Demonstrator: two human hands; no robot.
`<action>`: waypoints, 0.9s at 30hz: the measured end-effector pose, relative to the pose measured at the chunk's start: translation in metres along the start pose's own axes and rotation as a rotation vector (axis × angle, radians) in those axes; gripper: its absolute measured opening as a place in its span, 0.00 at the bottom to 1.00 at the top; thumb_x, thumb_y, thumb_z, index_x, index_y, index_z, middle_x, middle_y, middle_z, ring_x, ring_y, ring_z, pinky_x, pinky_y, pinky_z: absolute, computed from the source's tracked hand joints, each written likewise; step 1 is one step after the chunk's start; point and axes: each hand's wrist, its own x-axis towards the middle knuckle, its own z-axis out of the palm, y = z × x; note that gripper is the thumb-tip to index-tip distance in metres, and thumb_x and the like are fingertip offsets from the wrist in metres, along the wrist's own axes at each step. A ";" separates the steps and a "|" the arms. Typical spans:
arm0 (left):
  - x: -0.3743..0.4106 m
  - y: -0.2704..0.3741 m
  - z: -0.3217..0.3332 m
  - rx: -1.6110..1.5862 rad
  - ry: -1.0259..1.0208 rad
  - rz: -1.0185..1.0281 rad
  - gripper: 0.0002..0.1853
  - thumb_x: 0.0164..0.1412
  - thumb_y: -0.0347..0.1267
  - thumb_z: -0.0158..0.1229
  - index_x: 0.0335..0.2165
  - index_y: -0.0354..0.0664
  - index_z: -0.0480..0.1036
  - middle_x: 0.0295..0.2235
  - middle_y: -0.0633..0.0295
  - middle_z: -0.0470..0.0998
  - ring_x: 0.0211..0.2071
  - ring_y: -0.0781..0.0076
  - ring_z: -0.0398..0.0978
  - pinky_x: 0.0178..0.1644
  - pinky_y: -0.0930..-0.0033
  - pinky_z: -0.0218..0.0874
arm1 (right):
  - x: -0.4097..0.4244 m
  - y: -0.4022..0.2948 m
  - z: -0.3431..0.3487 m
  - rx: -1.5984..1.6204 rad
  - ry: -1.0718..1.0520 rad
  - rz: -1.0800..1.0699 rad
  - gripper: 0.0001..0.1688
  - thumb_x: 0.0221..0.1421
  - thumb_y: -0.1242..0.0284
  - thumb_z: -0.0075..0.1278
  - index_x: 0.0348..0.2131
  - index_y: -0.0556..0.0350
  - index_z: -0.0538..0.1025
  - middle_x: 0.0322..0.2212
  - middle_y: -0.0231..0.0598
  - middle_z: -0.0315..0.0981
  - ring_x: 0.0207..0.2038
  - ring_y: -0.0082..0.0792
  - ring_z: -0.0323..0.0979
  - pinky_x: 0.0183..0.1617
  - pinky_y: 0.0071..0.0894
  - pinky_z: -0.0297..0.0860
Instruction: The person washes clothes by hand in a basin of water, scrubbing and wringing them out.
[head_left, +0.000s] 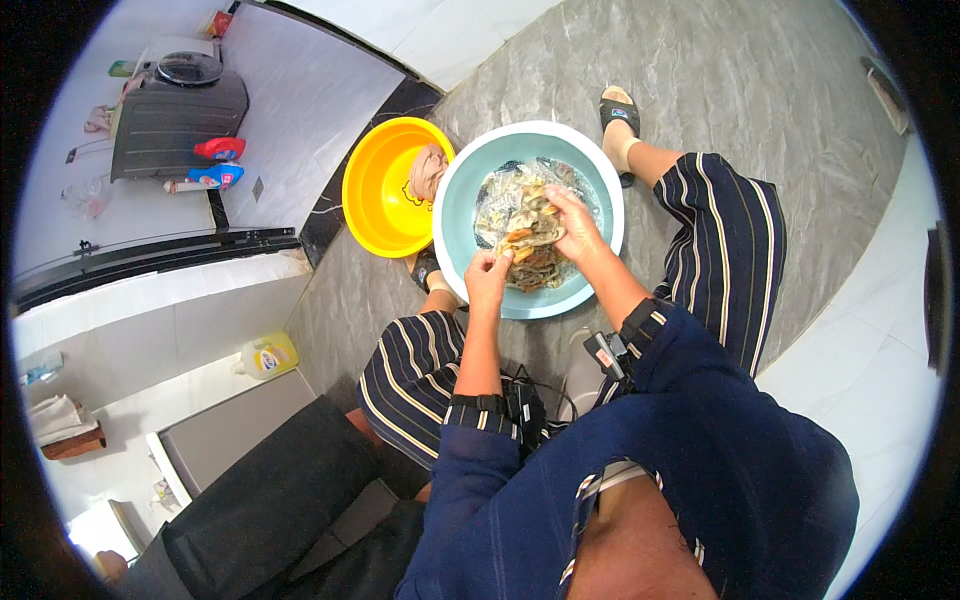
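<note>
A round plastic basin (454, 195), pale blue-green inside with a white rim, stands on the floor between my feet. Inside lies wet, patterned fabric (499, 199) in grey, yellow and orange, with some suds or water around it. My left hand (487, 274) pinches a bunched part of the fabric (529, 238) over the near side of the basin. The other side of that bunch is held by my right hand (574, 225), higher and to the right. Whether it is one cloth or more, I cannot tell.
A yellow basin (364, 187) with a beige cloth (429, 172) over its rim touches the left side of my basin. My slippered feet are on either side. At the lower left is another person in dark clothes (300, 480). A yellow detergent bottle (268, 355) stands by the wall.
</note>
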 end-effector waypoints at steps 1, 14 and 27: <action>-0.003 0.004 -0.001 0.014 0.028 0.002 0.13 0.53 0.31 0.62 0.20 0.44 0.66 0.21 0.71 0.68 0.23 0.83 0.61 0.30 0.78 0.54 | 0.008 -0.004 -0.011 0.007 0.048 -0.055 0.11 0.56 0.75 0.48 0.40 0.53 0.69 0.37 0.38 0.70 0.41 0.33 0.70 0.47 0.36 0.69; -0.004 0.015 -0.031 -0.656 0.072 0.304 0.08 0.55 0.24 0.51 0.35 0.40 0.65 0.35 0.60 0.73 0.38 0.67 0.72 0.48 0.60 0.63 | 0.018 0.010 -0.033 0.059 0.044 0.078 0.15 0.58 0.71 0.47 0.45 0.53 0.68 0.42 0.39 0.69 0.45 0.38 0.68 0.51 0.44 0.66; -0.003 0.021 0.017 -0.014 -0.060 0.186 0.34 0.52 0.27 0.60 0.56 0.35 0.57 0.56 0.48 0.60 0.59 0.58 0.57 0.60 0.62 0.51 | -0.010 0.003 0.024 -0.271 -0.215 0.001 0.13 0.57 0.73 0.48 0.43 0.57 0.70 0.36 0.33 0.71 0.38 0.24 0.70 0.44 0.26 0.68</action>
